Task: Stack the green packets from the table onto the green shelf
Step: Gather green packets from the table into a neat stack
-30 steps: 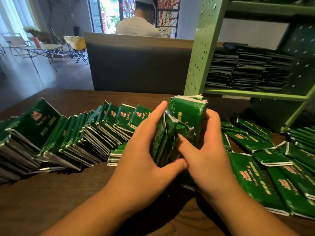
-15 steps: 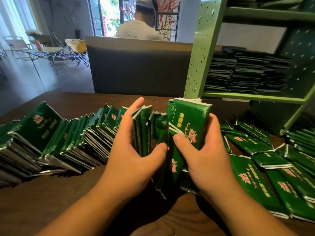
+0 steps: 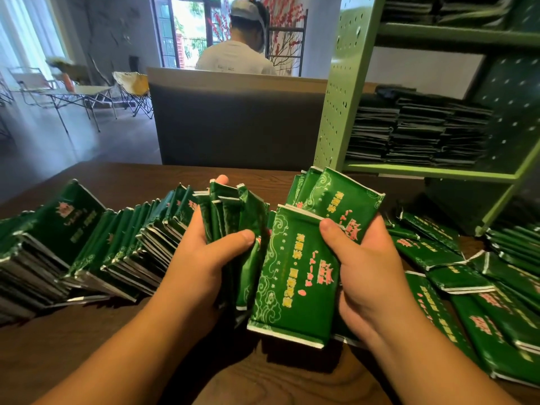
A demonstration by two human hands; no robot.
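Note:
Both hands hold green packets above the brown table (image 3: 122,352). My left hand (image 3: 201,258) grips a bundle of several packets (image 3: 233,217) standing on edge, thumb in front and fingers behind. My right hand (image 3: 365,276) holds a flatter bunch of packets (image 3: 295,276), face toward me, thumb pressed on the front. A long leaning row of packets (image 3: 96,252) runs along the table's left side. Loose packets (image 3: 455,276) lie scattered on the right. The green shelf (image 3: 339,92) stands at the back right, with dark stacks of packets (image 3: 420,133) on its lower level.
A grey-fronted counter (image 3: 233,121) stands behind the table, and a person in a white shirt (image 3: 236,58) sits beyond it, back turned. Folding chairs and a small table (image 3: 73,92) fill the far left of the room.
The hands lifted the gathered packets and split them: the left keeps an upright bundle, the right has turned its bunch face-up and drawn it slightly right.

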